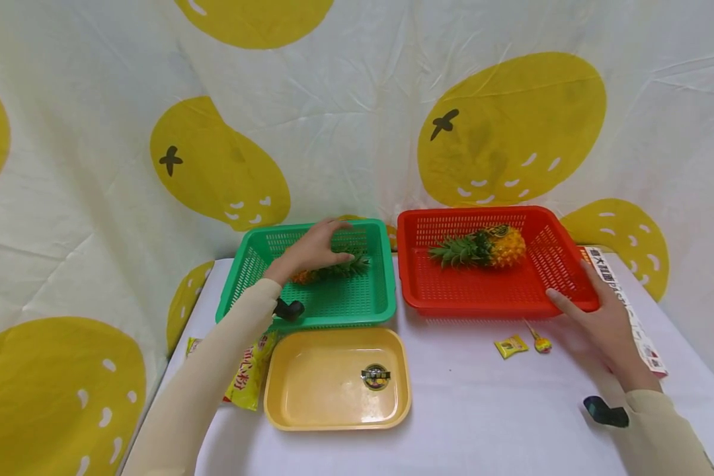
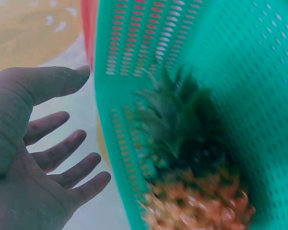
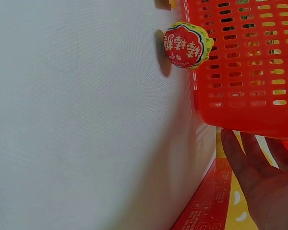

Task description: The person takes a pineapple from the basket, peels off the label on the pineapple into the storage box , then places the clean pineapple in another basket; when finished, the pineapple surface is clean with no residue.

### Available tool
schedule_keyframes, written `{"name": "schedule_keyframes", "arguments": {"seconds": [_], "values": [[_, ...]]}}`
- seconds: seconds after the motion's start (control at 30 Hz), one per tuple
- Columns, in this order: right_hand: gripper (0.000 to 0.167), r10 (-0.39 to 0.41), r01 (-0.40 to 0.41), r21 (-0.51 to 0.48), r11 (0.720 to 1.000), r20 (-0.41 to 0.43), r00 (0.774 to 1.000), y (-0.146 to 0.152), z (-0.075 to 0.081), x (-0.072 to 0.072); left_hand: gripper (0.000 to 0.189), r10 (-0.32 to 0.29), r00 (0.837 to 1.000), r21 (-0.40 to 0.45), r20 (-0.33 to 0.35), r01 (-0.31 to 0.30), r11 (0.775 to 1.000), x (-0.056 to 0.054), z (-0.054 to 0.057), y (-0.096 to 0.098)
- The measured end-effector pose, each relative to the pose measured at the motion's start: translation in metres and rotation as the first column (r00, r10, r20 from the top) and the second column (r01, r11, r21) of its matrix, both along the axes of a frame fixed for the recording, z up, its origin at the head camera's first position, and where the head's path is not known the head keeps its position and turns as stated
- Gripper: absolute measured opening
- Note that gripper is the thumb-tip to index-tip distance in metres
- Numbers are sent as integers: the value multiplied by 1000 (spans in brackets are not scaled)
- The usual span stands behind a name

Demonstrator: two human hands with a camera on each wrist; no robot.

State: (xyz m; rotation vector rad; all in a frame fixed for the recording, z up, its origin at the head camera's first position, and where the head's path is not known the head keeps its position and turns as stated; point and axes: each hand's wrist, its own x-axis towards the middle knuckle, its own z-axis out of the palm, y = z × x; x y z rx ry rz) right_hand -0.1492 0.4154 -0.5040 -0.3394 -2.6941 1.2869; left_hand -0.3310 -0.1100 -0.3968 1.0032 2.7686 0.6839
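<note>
My left hand [image 1: 314,250] hovers over the green basket [image 1: 345,311], fingers spread and nothing in them. Beneath it a small pineapple [image 2: 197,199] lies in that basket, partly hidden by the hand in the head view. In the left wrist view the fingers are apart from the fruit. My right hand [image 1: 609,334] is at the right front corner of the red basket [image 1: 482,305]. Its fairly straight fingers lie along the basket's side in the right wrist view and seem to touch it. Another pineapple [image 1: 502,248] lies inside the red basket, leaves pointing left.
A yellow tray [image 1: 321,396] stands in front of the green basket, beside a yellow packet [image 1: 246,380] partly under my left arm. A wrapped candy [image 1: 511,346] and a lollipop [image 1: 542,344] lie before the red basket. A pasta box [image 1: 636,324] lies at the right.
</note>
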Motion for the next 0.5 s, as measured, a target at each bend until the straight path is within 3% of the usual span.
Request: {"name": "schedule_keyframes", "arguments": {"seconds": [0.23,0.5], "values": [[98,11,-11,-22,1000,-2,1000,0,1,-2,63,-72,997,91,-4,72,993,-1,13,29],[98,7,-7,-9,1000,-8,1000,1,3,1,56,-107,992,162,75,93,982,-3,26,73]]}}
